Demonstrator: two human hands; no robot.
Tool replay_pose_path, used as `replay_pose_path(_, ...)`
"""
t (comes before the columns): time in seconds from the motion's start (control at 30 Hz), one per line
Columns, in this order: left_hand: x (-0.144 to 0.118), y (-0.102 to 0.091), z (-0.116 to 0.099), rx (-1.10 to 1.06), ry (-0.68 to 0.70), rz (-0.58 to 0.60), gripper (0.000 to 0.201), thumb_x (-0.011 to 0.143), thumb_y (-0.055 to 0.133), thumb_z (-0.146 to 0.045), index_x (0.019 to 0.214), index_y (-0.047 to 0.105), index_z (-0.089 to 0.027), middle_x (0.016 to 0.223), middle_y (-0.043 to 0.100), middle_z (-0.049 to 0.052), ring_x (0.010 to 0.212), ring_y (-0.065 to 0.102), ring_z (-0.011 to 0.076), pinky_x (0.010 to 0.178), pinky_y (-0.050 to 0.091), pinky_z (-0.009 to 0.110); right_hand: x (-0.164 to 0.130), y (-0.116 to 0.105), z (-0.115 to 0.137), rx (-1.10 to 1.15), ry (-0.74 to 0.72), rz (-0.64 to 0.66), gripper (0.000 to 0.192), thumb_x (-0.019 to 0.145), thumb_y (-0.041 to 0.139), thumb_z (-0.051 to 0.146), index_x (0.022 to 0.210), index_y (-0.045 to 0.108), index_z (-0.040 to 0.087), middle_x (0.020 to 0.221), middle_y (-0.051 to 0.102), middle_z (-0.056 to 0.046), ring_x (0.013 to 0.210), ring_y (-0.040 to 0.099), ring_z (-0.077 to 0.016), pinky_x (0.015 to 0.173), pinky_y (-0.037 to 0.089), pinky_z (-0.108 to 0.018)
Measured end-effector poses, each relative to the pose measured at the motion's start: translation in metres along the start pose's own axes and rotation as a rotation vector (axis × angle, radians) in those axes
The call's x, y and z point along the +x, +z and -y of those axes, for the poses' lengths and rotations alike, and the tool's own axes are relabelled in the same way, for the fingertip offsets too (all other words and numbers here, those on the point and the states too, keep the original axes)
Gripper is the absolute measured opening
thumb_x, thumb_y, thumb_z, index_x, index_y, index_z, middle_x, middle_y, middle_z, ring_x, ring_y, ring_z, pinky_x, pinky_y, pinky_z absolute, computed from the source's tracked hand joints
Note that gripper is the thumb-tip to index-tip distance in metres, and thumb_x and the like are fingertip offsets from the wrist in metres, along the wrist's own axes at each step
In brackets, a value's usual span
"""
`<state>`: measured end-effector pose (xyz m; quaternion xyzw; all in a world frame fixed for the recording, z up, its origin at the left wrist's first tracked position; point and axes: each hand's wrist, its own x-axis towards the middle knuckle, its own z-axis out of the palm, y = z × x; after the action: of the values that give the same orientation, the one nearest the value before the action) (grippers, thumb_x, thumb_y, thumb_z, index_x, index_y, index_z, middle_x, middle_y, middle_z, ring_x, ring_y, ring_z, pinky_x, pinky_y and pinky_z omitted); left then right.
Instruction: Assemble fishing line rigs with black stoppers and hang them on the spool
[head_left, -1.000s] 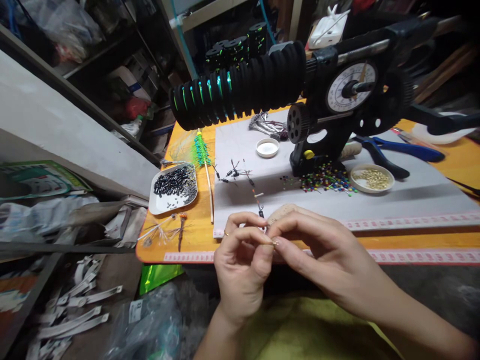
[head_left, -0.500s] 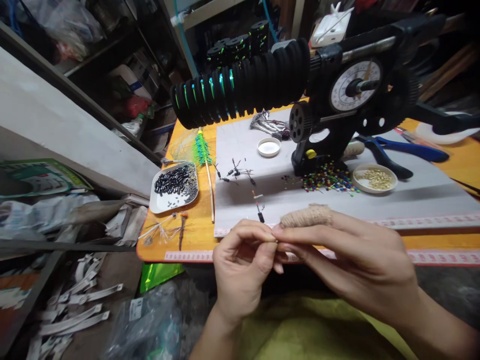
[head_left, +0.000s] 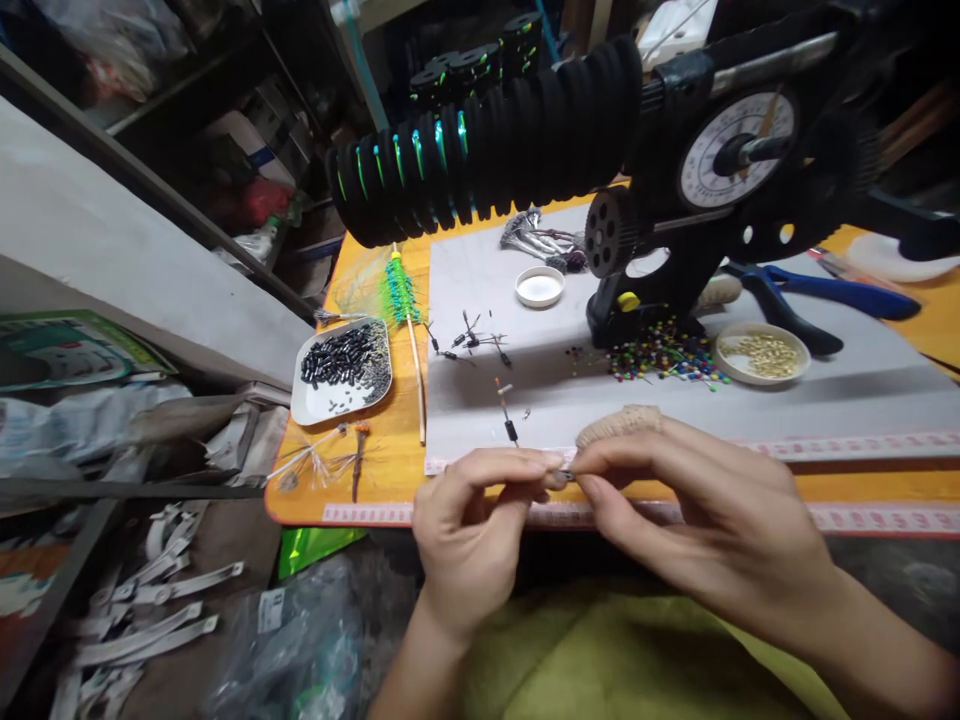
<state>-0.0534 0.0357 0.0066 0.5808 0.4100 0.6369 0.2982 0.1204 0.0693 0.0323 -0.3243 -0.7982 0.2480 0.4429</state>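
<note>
piece: tiny dark part with a glint of metal, pinched between both hands just over the near counter edge; too small to tell the exact kind
left hand: thumb and forefinger closed on the left end of the piece, other fingers curled in loosely
right hand: thumb and forefinger closed on the right end; forefinger wears a knitted beige sleeve
step: looks like fine assembly, both fingertips meeting on the piece, likely threading or seating it on a line; line itself not visible
next move needs: steady pinch, small precise motion, hands kept close; the piece is easy to drop
look: dark, slim, short, mostly hidden by fingertips
just beyond: small float rig lying on the grey mat, near the hands but apart
mat: loose swivels, coloured beads in a scatter, dish of brass beads, white cap, blue pliers
left of mat: white tray of black tubes, green feathered stick, on the orange counter
behind: black winder with dial, foam spools with green line on its shaft
</note>
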Motion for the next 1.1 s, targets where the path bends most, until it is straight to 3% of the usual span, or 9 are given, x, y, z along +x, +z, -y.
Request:
replay_pose_path(0.13,-0.006,-0.013,0.007,0.465,0.381,0.112,0.05,0.085,0.066,0.005,0.129,0.067,-0.018,0.11,0.08,0.009,0.092,0.078,0.0196,0.083,0.066,0.03,-0.003,0.006,-0.005,-0.078,0.01,-0.036,0.017,0.089,0.062,0.007,0.094,0.059,0.022,0.079,0.066,-0.002,0.061,0.062,-0.0126,0.052,0.05,-0.024)
replay_pose_path(0.2,-0.004,-0.019,0.008,0.572,0.416,0.197,0.046,0.088,0.063,0.003,0.129,0.067,-0.017,0.108,0.08,0.01,0.093,0.077,0.0202,0.082,0.065,0.03,-0.005,0.008,-0.008,-0.145,-0.008,-0.053,0.018,0.088,0.062,0.006,0.095,0.059,0.022,0.078,0.066,-0.002,0.062,0.062,-0.0133,0.054,0.049,-0.026)
replay_pose_path(0.33,0.008,-0.022,0.005,0.659,0.253,0.247,0.018,0.092,0.065,-0.009,0.105,0.073,-0.018,0.087,0.073,0.007,0.08,0.07,0.0176,0.072,0.06,0.029,-0.009,0.01,-0.017,-0.263,-0.045,-0.041,0.02,0.087,0.063,0.007,0.097,0.059,0.024,0.081,0.067,-0.004,0.074,0.064,-0.0205,0.066,0.051,-0.035)
replay_pose_path(0.43,0.018,-0.018,0.001,0.665,0.162,0.277,0.005,0.09,0.068,-0.013,0.091,0.07,-0.018,0.082,0.068,0.005,0.079,0.063,0.0174,0.07,0.055,0.03,-0.011,0.008,-0.023,-0.319,-0.058,-0.011,0.02,0.087,0.064,0.007,0.098,0.06,0.024,0.084,0.069,-0.006,0.076,0.062,-0.0232,0.07,0.05,-0.038)
replay_pose_path(0.57,0.025,-0.009,-0.003,0.731,0.055,0.38,0.008,0.087,0.066,-0.01,0.087,0.068,-0.018,0.091,0.067,0.007,0.092,0.059,0.0223,0.081,0.051,0.037,-0.016,0.004,-0.028,-0.35,-0.029,0.001,0.02,0.087,0.065,0.009,0.102,0.063,0.023,0.092,0.069,-0.008,0.085,0.062,-0.026,0.077,0.05,-0.041)
replay_pose_path(0.8,0.035,-0.001,-0.006,0.767,-0.065,0.51,0.008,0.087,0.061,-0.01,0.085,0.064,-0.018,0.101,0.062,0.009,0.103,0.054,0.0262,0.089,0.05,0.043,-0.018,-0.002,-0.029,-0.341,-0.008,-0.002,0.02,0.087,0.066,0.011,0.102,0.063,0.023,0.092,0.067,-0.007,0.084,0.062,-0.0261,0.077,0.048,-0.041)
replay_pose_path(1.1,0.038,-0.003,-0.007,0.699,-0.127,0.509,0.007,0.086,0.062,-0.012,0.084,0.065,-0.017,0.1,0.062,0.009,0.102,0.054,0.0266,0.085,0.05,0.044,-0.024,-0.002,-0.029,-0.347,0.065,0.024,0.019,0.09,0.065,0.012,0.105,0.059,0.021,0.094,0.064,-0.009,0.089,0.058,-0.0263,0.081,0.044,-0.042)
